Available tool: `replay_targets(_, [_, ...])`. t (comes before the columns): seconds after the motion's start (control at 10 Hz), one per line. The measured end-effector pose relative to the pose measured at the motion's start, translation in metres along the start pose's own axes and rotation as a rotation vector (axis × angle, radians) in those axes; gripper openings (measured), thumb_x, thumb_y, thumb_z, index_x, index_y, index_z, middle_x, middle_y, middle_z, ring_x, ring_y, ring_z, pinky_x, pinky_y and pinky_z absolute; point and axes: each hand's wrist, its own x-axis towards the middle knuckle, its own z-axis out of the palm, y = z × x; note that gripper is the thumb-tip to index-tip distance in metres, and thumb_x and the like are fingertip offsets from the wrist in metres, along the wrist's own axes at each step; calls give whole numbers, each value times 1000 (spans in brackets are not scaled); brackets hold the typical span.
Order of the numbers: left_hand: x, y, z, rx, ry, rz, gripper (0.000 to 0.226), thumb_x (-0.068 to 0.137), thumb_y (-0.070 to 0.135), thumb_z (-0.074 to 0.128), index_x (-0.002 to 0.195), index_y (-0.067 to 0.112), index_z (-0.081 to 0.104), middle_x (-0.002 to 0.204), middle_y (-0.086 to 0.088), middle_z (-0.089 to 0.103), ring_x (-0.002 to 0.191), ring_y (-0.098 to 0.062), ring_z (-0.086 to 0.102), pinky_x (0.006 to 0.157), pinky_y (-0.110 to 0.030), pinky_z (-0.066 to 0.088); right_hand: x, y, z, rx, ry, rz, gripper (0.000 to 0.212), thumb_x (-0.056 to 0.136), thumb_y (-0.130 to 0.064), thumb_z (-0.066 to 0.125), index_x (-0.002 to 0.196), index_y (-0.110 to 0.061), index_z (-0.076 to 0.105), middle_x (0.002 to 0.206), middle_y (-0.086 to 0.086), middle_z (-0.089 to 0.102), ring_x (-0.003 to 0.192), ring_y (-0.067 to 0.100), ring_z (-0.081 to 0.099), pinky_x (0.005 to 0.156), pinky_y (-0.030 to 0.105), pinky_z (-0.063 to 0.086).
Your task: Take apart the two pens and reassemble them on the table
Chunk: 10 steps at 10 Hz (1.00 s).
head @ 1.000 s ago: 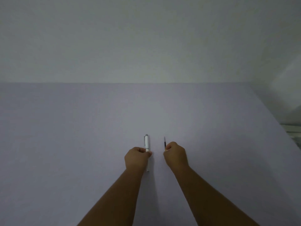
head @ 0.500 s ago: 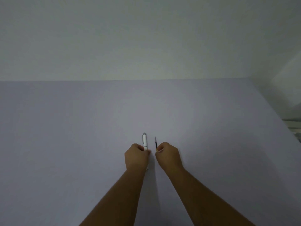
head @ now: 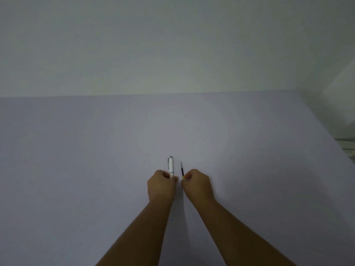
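A white pen (head: 171, 166) with a silver clip and cap end points away from me, and my left hand (head: 161, 186) is shut around its lower part. Just to its right, my right hand (head: 197, 184) pinches a thin dark refill (head: 182, 170) with a small yellow band near my fingers. Its tip points away from me. The two hands are close together, almost touching, low over the pale lilac table (head: 96, 169). The lower ends of both parts are hidden in my fists. I see no second pen.
The table's far edge meets a plain pale wall (head: 172, 45). Its right edge runs diagonally down the right side, with a pale object (head: 347, 148) beyond it.
My right hand has moved left with the refill, closing the gap to the white pen. The left hand has stayed nearly in place.
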Motion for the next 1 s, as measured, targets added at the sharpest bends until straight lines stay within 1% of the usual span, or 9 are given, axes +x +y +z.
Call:
replay_targets(0.2, [-1, 0, 0, -9, 7, 4, 21, 80, 30, 72, 89, 15, 60, 81, 0, 62, 59, -4, 50, 44, -14, 31, 0, 0, 0, 8, -2, 3, 10, 78, -22, 58, 87, -19, 61, 89, 4, 67, 79, 22, 63, 70, 33, 55])
replay_targets(0.3, [-1, 1, -1, -1, 9, -5, 20, 81, 30, 71, 90, 17, 59, 82, 1, 61, 58, -2, 48, 40, -12, 30, -1, 0, 0, 16, -2, 2, 9, 79, -22, 58, 87, -19, 60, 87, 3, 66, 77, 21, 62, 68, 32, 53])
replay_targets(0.4, [-2, 0, -2, 0, 7, -4, 21, 81, 30, 71, 91, 16, 59, 83, 1, 61, 59, -3, 48, 39, -11, 29, -2, 0, -1, 28, -1, -3, 9, 79, -22, 59, 87, -19, 60, 86, 3, 66, 76, 20, 62, 68, 31, 53])
replay_targets(0.5, [-2, 0, -3, -5, 11, -7, 22, 81, 30, 70, 94, 15, 61, 83, 1, 61, 63, -8, 51, 44, -12, 30, -2, 1, -1, 43, 5, -1, 10, 77, -22, 60, 87, -18, 60, 82, 1, 63, 76, 21, 62, 68, 31, 53])
replay_targets(0.7, [-5, -1, -5, -4, 9, 2, 24, 83, 31, 68, 97, 12, 62, 86, -1, 65, 68, -11, 54, 47, -14, 33, -3, 2, -2, 47, 19, -17, 15, 79, -26, 60, 90, -16, 62, 88, 4, 67, 80, 21, 62, 71, 31, 52])
replay_targets(0.8, [-10, 2, -13, 7, 29, 8, 30, 88, 34, 59, 107, 11, 60, 90, -1, 63, 77, -15, 56, 60, -21, 42, -5, -1, -6, 65, 17, 0, 18, 83, -29, 57, 90, -14, 63, 89, 5, 68, 81, 23, 64, 71, 34, 55])
replay_targets(0.9, [-12, 4, -21, 35, 86, 48, 38, 92, 35, 50, 122, 11, 54, 115, -10, 64, 105, -27, 58, 86, -36, 47, -4, -9, -16, 42, 64, -39, 20, 87, -28, 53, 89, -11, 63, 87, 7, 67, 79, 23, 62, 67, 31, 51])
replay_targets(1.0, [-17, 16, -36, 114, 128, 63, 46, 94, 38, 44, 133, 14, 44, 132, -13, 55, 123, -33, 44, 99, -45, 40, -4, -23, -32, 74, 154, -95, 23, 89, -28, 51, 88, -8, 64, 89, 10, 67, 80, 25, 62, 69, 33, 51])
